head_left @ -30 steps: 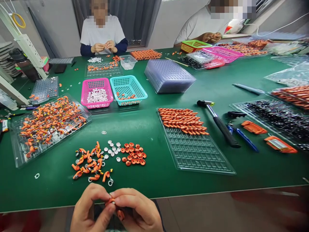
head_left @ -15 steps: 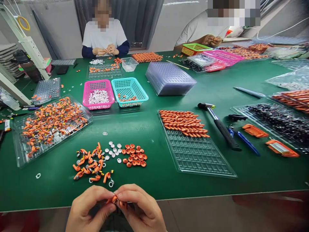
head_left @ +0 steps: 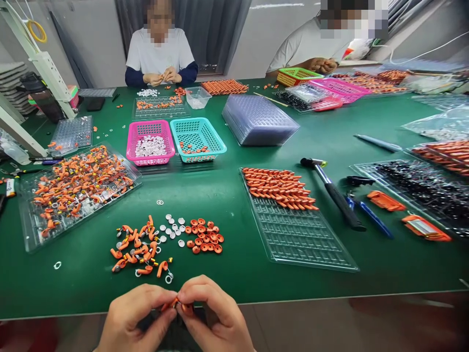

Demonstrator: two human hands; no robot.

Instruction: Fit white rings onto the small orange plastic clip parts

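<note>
At the table's near edge, my left hand [head_left: 137,313] pinches an orange earbud housing [head_left: 169,305] between thumb and fingers. My right hand [head_left: 216,313] is closed on a small round orange earbud cap [head_left: 188,309], held right beside the housing. Fingertips cover much of both parts, so whether they touch is unclear. Just beyond my hands lies a loose pile of orange earbud housings [head_left: 141,249] with wires and yellow bits. White discs [head_left: 172,228] and orange cup-shaped caps [head_left: 205,235] lie to the right of that pile.
A clear tray [head_left: 27,215] heaped with earbud parts is at left. Behind are pink [head_left: 172,142] and turquoise [head_left: 223,144] baskets. At right are a part-filled tray [head_left: 300,244], a hammer [head_left: 340,203] and a blue pen [head_left: 375,219]. Two people [head_left: 159,54] work across the table.
Both hands stay near the table edge, with the fingertips shifted slightly and the housing turned a little between them. The piles on the table look the same.
</note>
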